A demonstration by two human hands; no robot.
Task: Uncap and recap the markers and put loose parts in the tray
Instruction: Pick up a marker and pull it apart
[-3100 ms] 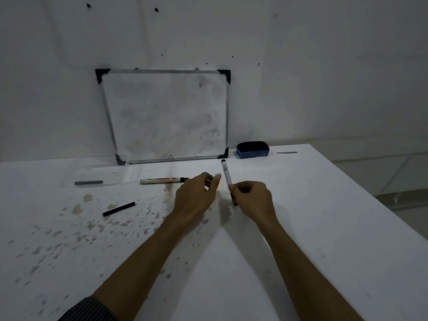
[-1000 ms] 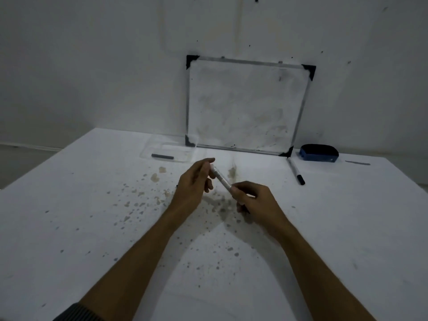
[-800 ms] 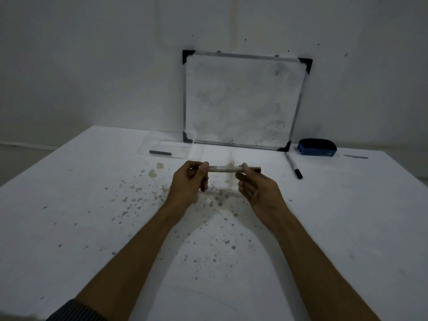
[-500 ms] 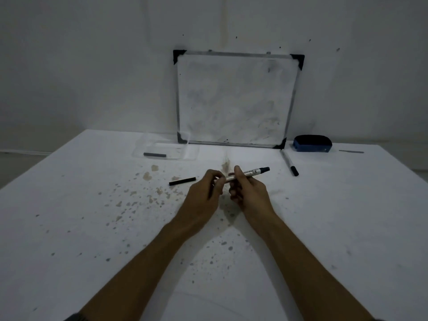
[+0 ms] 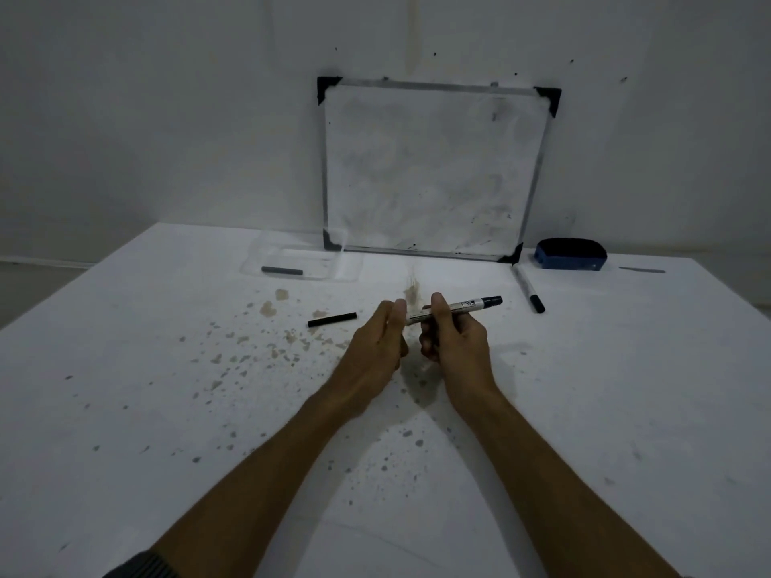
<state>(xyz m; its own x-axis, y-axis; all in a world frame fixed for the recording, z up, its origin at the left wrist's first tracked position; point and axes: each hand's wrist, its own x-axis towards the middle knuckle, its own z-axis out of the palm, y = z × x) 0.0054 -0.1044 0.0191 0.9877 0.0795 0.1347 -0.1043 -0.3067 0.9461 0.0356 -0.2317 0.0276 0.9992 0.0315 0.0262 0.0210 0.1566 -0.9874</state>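
While raised just above the stained white counter (image 5: 584,410), right hand (image 5: 457,342) closed around a white-barrelled marker (image 5: 459,307), thumb on top, barrel slanting up and to the right, dark end (image 5: 492,301) sticking out beyond the fingers. Left hand (image 5: 377,342) close beside, fingers loosely curled and thumb tip meeting the marker's near end; whether anything pinched in that hand, cannot tell. Left of the hands, lying flat on the counter and apart from them, a short black stick-like part (image 5: 332,319). Further back and left, near the wall, a clear shallow tray (image 5: 346,271) holding one grey stick-like part (image 5: 281,269) along its front. Leaning upright against the wall behind, a smudged whiteboard (image 5: 434,173) with black corner pieces, its lower left corner just beside the tray. Right of the whiteboard's lower corner, a second marker (image 5: 526,288) flat on the counter, pale barrel pointing back toward the board, black cap toward the viewer. Beyond it, near the wall, a blue eraser (image 5: 570,259), and further right a thin grey strip (image 5: 641,269). Brownish spots scattered across the counter's left and centre.
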